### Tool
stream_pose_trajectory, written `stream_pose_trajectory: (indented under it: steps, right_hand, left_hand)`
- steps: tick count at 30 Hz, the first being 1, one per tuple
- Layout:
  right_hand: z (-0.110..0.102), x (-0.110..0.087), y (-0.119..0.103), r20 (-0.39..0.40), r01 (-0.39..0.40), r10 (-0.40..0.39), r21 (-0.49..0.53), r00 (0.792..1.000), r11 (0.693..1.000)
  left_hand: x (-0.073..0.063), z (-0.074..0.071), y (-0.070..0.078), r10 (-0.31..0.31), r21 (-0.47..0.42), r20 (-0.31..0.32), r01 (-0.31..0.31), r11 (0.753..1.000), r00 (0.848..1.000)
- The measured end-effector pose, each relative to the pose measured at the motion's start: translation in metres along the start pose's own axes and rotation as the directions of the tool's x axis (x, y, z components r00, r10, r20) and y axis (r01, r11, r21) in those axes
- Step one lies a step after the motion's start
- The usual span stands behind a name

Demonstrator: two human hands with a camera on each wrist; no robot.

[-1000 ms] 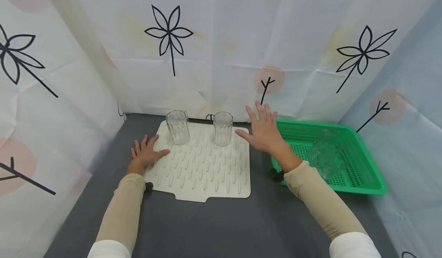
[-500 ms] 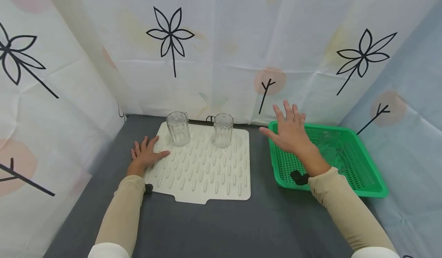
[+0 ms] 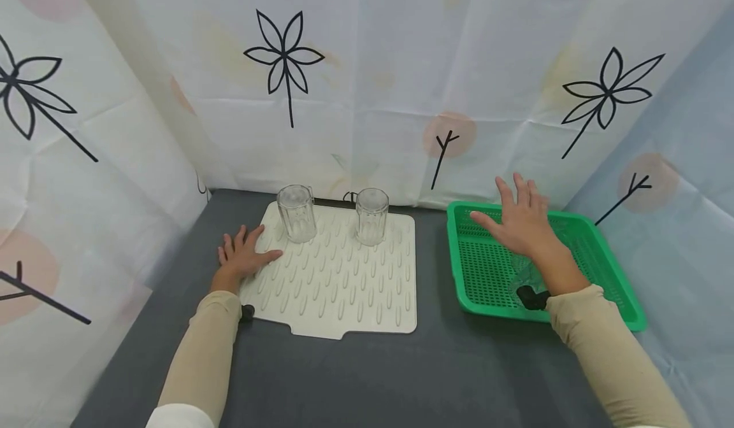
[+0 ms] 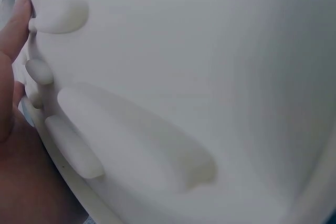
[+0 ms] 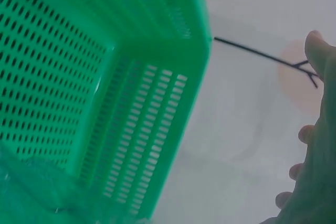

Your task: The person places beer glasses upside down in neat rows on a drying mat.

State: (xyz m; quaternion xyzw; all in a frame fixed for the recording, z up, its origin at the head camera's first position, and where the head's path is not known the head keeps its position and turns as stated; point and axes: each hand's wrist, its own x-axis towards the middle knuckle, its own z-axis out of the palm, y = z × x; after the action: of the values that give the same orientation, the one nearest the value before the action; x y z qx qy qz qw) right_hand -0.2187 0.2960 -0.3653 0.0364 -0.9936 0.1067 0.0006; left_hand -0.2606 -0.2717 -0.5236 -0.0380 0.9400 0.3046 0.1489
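My left hand [image 3: 243, 259] rests on the left edge of a cream drying mat [image 3: 338, 294], fingers and thumb spread over its raised ridges. In the left wrist view, the mat's ridges [image 4: 136, 135] show close up beside the hand. Two clear faceted glass mugs stand toward the back of the mat, a left one [image 3: 297, 214] and a right one [image 3: 372, 218]. Above the green basket [image 3: 459, 275], my right hand [image 3: 522, 227] hangs with fingers spread and holds nothing. Clear glassware [image 3: 524, 272] lies in the basket, partly hidden by that hand and wrist.
A dark grey table [image 3: 367, 377] carries the mat and the basket. White patterned cloth [image 3: 367, 97] hangs behind and along both sides. The basket's slotted wall [image 5: 142, 135] rises near the right hand in the right wrist view.
My right hand has moved right, from beside the right mug to over the basket, with its fingers still spread. The left hand and both mugs on the mat have stayed in place.
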Motion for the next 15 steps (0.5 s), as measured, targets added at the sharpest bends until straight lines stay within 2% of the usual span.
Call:
stream_pose_trajectory:
  steps: [7,15]
  right_hand:
    - [-0.004,-0.005,0.035,0.052,-0.044,0.045,-0.017,0.998,0.999]
    - [-0.003,-0.009,0.067,0.083,-0.091,0.094,-0.039,0.992,0.995]
  left_hand:
    - [-0.001,0.001,0.003,-0.006,-0.008,-0.006,0.006,1.000,1.000]
    - [0.001,0.003,-0.002,0.003,-0.026,-0.008,-0.003,1.000,1.000]
